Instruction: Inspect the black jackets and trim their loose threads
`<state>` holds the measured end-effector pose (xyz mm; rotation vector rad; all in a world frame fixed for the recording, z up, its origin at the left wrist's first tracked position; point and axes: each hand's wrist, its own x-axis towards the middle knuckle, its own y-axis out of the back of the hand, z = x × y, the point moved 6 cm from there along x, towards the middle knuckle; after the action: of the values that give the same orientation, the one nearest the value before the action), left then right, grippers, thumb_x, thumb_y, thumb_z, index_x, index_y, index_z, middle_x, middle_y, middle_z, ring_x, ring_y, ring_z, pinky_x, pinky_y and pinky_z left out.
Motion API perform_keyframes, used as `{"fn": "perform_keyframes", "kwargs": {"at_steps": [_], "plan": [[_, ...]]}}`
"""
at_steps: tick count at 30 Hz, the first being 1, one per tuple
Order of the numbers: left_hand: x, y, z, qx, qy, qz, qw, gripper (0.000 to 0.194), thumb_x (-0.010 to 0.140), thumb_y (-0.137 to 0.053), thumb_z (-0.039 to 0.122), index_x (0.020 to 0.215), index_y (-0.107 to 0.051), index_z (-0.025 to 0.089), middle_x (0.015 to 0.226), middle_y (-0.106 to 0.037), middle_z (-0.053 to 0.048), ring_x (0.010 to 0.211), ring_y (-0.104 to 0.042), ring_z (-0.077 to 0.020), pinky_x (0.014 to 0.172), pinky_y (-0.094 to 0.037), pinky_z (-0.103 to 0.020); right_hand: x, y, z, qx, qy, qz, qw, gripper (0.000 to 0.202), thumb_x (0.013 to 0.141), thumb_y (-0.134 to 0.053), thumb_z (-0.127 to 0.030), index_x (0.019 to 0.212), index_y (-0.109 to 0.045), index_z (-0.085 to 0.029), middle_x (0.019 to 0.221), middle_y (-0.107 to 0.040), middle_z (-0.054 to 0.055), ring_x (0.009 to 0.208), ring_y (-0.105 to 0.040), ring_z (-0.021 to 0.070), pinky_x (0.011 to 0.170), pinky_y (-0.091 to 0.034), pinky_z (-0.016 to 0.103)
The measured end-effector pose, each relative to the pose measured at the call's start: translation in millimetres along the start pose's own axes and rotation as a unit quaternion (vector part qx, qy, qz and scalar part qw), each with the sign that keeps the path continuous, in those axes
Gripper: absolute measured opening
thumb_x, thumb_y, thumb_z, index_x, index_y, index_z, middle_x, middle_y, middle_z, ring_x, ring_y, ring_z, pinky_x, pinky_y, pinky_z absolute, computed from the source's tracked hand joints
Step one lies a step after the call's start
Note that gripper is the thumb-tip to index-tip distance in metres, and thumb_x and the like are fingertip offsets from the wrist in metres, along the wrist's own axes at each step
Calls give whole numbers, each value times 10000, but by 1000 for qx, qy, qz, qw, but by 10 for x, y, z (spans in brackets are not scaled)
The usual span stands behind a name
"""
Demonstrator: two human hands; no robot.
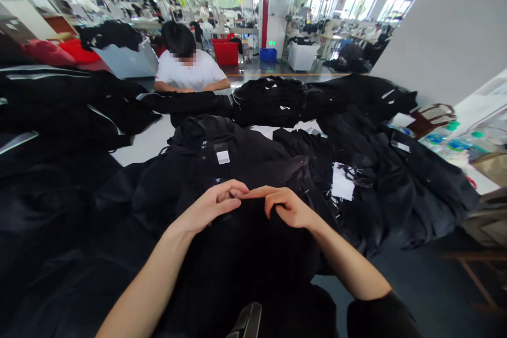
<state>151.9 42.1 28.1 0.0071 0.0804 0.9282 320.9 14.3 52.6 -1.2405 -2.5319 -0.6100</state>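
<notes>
My left hand (222, 202) and my right hand (288, 207) meet at the middle of the view. Black cloth of a garment (253, 227) hangs below them, its upper edge running between the fingers. The left thumb and fingers close on that edge. On the right, the index finger stretches to the left fingertips while the other fingers curl over the cloth. Just beyond lies a black jacket (245, 142) with small white lettering and a hang tag (222, 154). Exactly what the fingertips pinch is hidden.
More black garments (376, 179) cover the table on the right, with a white cloth scrap (343, 181) among them. A folded black pile (271, 100) lies at the back. Across the table sits a person in a white shirt (194, 71). Bottles (461, 143) stand far right.
</notes>
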Motion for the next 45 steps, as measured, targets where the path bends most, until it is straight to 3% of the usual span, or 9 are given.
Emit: {"fn": "perform_keyframes", "kwargs": {"at_steps": [4, 11, 15, 18, 26, 31, 36, 41, 45], "plan": [[32, 83, -4, 38, -23, 91, 995, 246, 848, -660, 401, 926, -600, 175, 721, -500, 34, 591, -439, -67, 531, -326, -176, 36, 26, 107, -29, -23, 49, 998, 268, 670, -388, -28, 676, -611, -176, 1165, -652, 77, 1094, -594, 203, 995, -421, 379], [-12, 215, -46, 27, -64, 132, 989, 300, 848, -671, 345, 1097, -592, 196, 927, -597, -21, 780, -561, -117, 688, -444, -214, -18, 241, 383, 19, -86, 112, 990, 278, 789, -403, -90, 667, -643, -160, 780, -662, 46, 1004, -621, 200, 1003, -405, 353], [-26, 65, 171, 119, -88, 155, 977, 249, 875, -626, 295, 1110, -608, 216, 942, -615, -20, 842, -585, -139, 772, -477, -255, 90, 285, 222, 55, -78, 166, 982, 202, 917, -478, -241, 974, -653, -158, 1052, -677, 87, 1000, -641, 190, 961, -461, 364], [-40, -114, 323, 183, -134, 157, 961, 280, 903, -572, 243, 1182, -588, 250, 1055, -616, -34, 961, -601, -167, 890, -488, -311, 212, 119, 65, 31, -63, 134, 989, 318, 886, -601, -285, 1188, -568, -188, 1131, -651, 79, 1035, -633, 175, 971, -473, 356], [-102, -375, -67, 310, -222, 138, 914, 437, 903, -519, 120, 1306, -467, 280, 1195, -512, -70, 1005, -577, -166, 891, -526, -337, 50, -194, 467, 7, -173, 89, 981, 197, 933, -531, -305, 933, -667, -163, 917, -684, 17, 865, -624, 152, 817, -471, 274], [-143, -376, -447, 282, -145, 181, 931, 321, 901, -577, 211, 1208, -492, 243, 1032, -600, -34, 828, -616, -138, 815, -550, -313, -227, -241, 680, -26, -225, 153, 962, 369, 919, -536, -388, 626, -507, -166, 597, -437, -49, 567, -389, 89, 535, -308, 230], [-175, -519, -557, 256, -121, 165, 945, 218, 903, -574, 258, 1118, -564, 228, 988, -684, -32, 864, -665, -161, 817, -556, -308, -423, -280, 766, -4, -228, 243, 943, 449, 914, -523, -468, 580, -435, -181, 571, -343, -46, 544, -327, 92, 505, -282, 245], [-152, -554, -554, 191, -67, 138, 970, 223, 902, -578, 289, 1116, -614, 239, 1008, -696, -20, 890, -670, -161, 862, -545, -309, -567, -256, 697, -66, -159, 278, 945, 270, 936, -499, -323, 1158, -607, -212, 876, -618, 25, 791, -591, 158, 753, -499, 286], [-179, -577, -529, 103, -25, 117, 987, 208, 875, -595, 262, 1075, -609, 210, 1008, -686, -33, 850, -664, -150, 794, -553, -289, -601, -279, 524, -114, -96, 174, 973, 340, 946, -504, -268, 1278, -576, -238, 1204, -641, 86, 1121, -602, 205, 997, -468, 365]]}}
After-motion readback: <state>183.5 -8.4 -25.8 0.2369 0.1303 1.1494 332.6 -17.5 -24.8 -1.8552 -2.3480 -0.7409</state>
